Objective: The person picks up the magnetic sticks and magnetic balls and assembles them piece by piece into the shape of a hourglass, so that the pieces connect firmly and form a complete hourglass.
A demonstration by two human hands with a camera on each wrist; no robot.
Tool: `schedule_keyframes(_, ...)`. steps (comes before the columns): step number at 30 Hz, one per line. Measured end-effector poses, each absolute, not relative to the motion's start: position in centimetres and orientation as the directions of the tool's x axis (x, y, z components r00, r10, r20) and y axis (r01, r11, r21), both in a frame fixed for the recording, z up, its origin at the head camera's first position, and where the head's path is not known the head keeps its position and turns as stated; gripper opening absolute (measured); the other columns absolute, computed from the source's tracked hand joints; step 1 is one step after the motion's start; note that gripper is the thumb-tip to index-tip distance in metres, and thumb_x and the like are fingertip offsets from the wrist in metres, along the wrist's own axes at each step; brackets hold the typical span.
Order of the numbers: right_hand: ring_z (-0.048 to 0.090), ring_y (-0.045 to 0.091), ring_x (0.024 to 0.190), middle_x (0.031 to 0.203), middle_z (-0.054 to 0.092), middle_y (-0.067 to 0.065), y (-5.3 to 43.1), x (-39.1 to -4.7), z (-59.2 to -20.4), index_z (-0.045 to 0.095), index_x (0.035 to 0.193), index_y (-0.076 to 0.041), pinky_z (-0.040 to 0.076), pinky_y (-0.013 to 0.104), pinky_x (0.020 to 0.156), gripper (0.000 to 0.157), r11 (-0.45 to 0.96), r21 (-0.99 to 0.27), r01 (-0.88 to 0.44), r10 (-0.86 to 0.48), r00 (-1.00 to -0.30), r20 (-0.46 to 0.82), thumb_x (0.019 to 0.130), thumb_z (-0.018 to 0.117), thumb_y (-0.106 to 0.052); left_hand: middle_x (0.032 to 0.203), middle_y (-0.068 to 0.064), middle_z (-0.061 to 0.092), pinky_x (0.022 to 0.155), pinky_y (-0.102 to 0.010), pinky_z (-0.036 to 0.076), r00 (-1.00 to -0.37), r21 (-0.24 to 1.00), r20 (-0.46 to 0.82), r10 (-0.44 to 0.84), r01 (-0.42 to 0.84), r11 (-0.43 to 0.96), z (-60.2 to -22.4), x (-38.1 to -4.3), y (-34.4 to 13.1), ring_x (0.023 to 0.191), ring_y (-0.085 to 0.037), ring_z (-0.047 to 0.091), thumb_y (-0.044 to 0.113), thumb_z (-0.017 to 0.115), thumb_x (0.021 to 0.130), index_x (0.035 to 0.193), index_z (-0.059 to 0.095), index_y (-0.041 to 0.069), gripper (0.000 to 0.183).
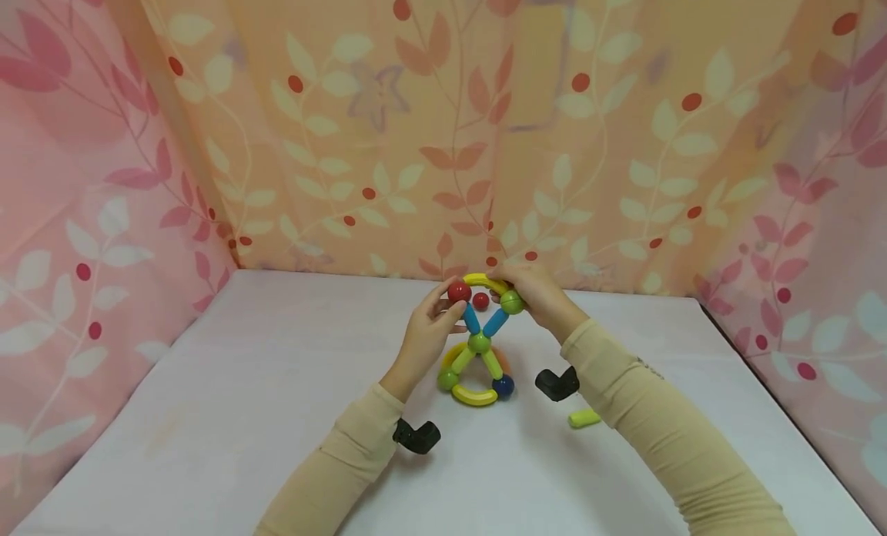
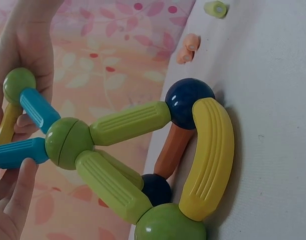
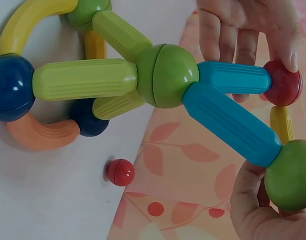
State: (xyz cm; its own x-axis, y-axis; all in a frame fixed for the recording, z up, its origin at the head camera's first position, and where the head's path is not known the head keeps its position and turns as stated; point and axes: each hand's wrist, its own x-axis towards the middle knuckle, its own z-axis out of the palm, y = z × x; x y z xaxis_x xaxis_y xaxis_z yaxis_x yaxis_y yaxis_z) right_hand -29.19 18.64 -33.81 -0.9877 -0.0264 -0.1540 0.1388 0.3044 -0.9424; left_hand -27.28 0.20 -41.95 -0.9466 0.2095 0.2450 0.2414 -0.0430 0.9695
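Observation:
A figure of magnetic balls and rods stands on the table. Its ring base has a dark blue ball (image 1: 503,386), a green ball (image 1: 447,380), a yellow curved rod (image 2: 213,160) and an orange curved rod (image 3: 42,135). Light green rods (image 3: 85,79) rise from it to a central green ball (image 1: 479,343), from which two blue rods (image 3: 233,122) spread upward. My left hand (image 1: 424,332) pinches the red ball (image 1: 459,292) topping one; my right hand (image 1: 543,297) grips the upper green ball (image 1: 511,302) on the other. An upper yellow curved rod (image 1: 478,280) spans both balls.
A loose red ball (image 3: 120,172) lies behind the figure, near the table's back edge. To the right is a loose light green rod (image 1: 584,419). Orange pieces (image 2: 189,48) lie farther off in the left wrist view. A patterned curtain (image 1: 443,135) hangs behind the table.

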Motion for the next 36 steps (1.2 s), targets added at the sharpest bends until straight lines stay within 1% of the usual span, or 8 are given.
schedule_keyframes(6,0.066,0.021,0.085,0.089,0.066,0.008,18.70,-29.37,-33.67,0.064,0.116,0.001,0.057,0.020,0.075,0.037,0.299,-0.944,0.140,-0.034,-0.987,-0.157,0.096,0.062,-0.030,0.131,-0.019,0.061,0.090,-0.038,0.059,-0.945,0.974,0.227,0.234,0.223,-0.044,-41.63,-27.22,0.08,0.105,-0.028,0.068,0.027,0.059,0.101,0.150,0.043,0.019,0.053)
schedule_keyframes(13,0.066,0.016,0.077,0.085,0.065,0.005,18.64,-29.29,-33.85,0.064,0.116,0.001,0.058,0.022,0.077,0.036,0.274,-0.954,0.119,-0.049,-0.989,-0.138,0.096,0.062,-0.029,0.134,-0.021,0.061,0.089,-0.039,0.060,-0.949,0.974,0.227,0.221,0.218,-0.065,-41.74,-27.16,0.04,0.105,-0.027,0.068,0.028,0.058,0.101,0.151,0.042,0.017,0.053)
schedule_keyframes(15,0.066,0.017,0.079,0.086,0.065,0.005,18.66,-29.22,-33.96,0.064,0.115,0.000,0.058,0.023,0.079,0.035,0.265,-0.956,0.125,-0.056,-0.988,-0.145,0.096,0.062,-0.029,0.133,-0.021,0.061,0.089,-0.037,0.060,-0.949,0.975,0.220,0.225,0.211,-0.068,-41.86,-27.07,0.02,0.104,-0.025,0.068,0.027,0.058,0.101,0.151,0.041,0.016,0.054)
schedule_keyframes(19,0.064,0.019,0.081,0.088,0.064,0.006,18.90,-29.05,-34.12,0.063,0.112,-0.001,0.057,0.024,0.080,0.032,0.275,-0.953,0.131,-0.062,-0.986,-0.153,0.097,0.061,-0.030,0.132,-0.018,0.062,0.088,-0.033,0.060,-0.946,0.976,0.218,0.239,0.208,-0.067,-41.93,-26.98,0.15,0.102,-0.020,0.067,0.029,0.057,0.101,0.151,0.042,0.018,0.053)
schedule_keyframes(21,0.063,0.018,0.080,0.088,0.064,0.007,19.05,-29.02,-34.13,0.063,0.111,-0.002,0.057,0.024,0.080,0.032,0.271,-0.953,0.131,-0.061,-0.986,-0.153,0.096,0.061,-0.031,0.131,-0.017,0.062,0.089,-0.034,0.060,-0.942,0.974,0.226,0.248,0.215,-0.067,-41.81,-26.98,0.25,0.102,-0.020,0.067,0.030,0.057,0.102,0.150,0.043,0.018,0.052)
schedule_keyframes(25,0.063,0.017,0.081,0.088,0.063,0.003,19.32,-29.08,-34.19,0.063,0.117,-0.002,0.057,0.024,0.082,0.036,0.274,-0.952,0.138,-0.071,-0.984,-0.164,0.097,0.060,-0.032,0.132,-0.019,0.061,0.091,-0.037,0.059,-0.942,0.976,0.217,0.258,0.207,-0.066,-41.62,-26.98,0.36,0.103,-0.022,0.066,0.027,0.054,0.103,0.150,0.042,0.018,0.049)
schedule_keyframes(28,0.063,0.016,0.081,0.090,0.062,0.003,19.52,-29.10,-34.21,0.062,0.122,-0.002,0.057,0.022,0.081,0.039,0.270,-0.951,0.152,-0.072,-0.982,-0.177,0.097,0.060,-0.031,0.131,-0.021,0.061,0.092,-0.037,0.059,-0.944,0.979,0.205,0.259,0.195,-0.062,-41.62,-27.14,0.48,0.102,-0.020,0.066,0.026,0.053,0.104,0.150,0.041,0.018,0.048)
schedule_keyframes(36,0.064,0.015,0.080,0.096,0.059,0.005,19.44,-29.11,-34.31,0.060,0.121,0.000,0.058,0.020,0.077,0.038,0.248,-0.956,0.158,-0.079,-0.980,-0.183,0.096,0.061,-0.029,0.127,-0.019,0.062,0.093,-0.037,0.058,-0.949,0.983,0.184,0.256,0.175,-0.057,-41.74,-27.17,0.49,0.099,-0.017,0.065,0.025,0.051,0.105,0.151,0.040,0.020,0.048)
